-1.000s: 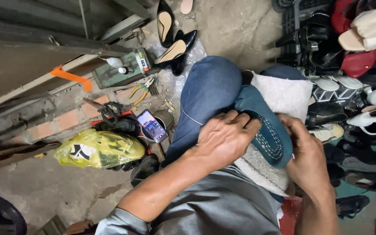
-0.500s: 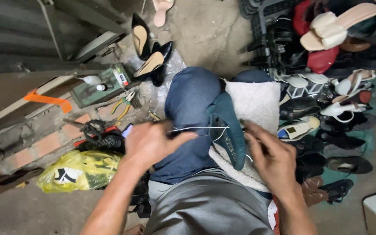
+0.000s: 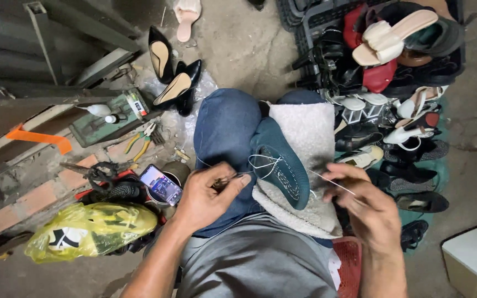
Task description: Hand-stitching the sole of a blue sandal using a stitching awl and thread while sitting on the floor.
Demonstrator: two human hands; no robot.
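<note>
A dark teal shoe (image 3: 280, 163) lies sole-up on a pale fleecy cloth (image 3: 305, 165) across my knees, which are in blue jeans. White thread (image 3: 263, 163) runs in loops from the shoe's edge to both sides. My left hand (image 3: 208, 196) sits left of the shoe, fingers pinched on a small dark tool and the thread. My right hand (image 3: 368, 207) is to the shoe's right, pinching the other end of the thread, which is pulled taut.
A phone (image 3: 161, 184) with a lit screen rests by my left knee, next to a yellow plastic bag (image 3: 86, 232) and pliers (image 3: 139, 142). Black heeled shoes (image 3: 172, 77) lie ahead. A heap of sandals and shoes (image 3: 393, 94) fills the right side. A white box (image 3: 473, 259) stands at lower right.
Both hands came off the shoe, where they held it a second ago, and moved apart to either side, drawing the thread out. The view has shifted slightly.
</note>
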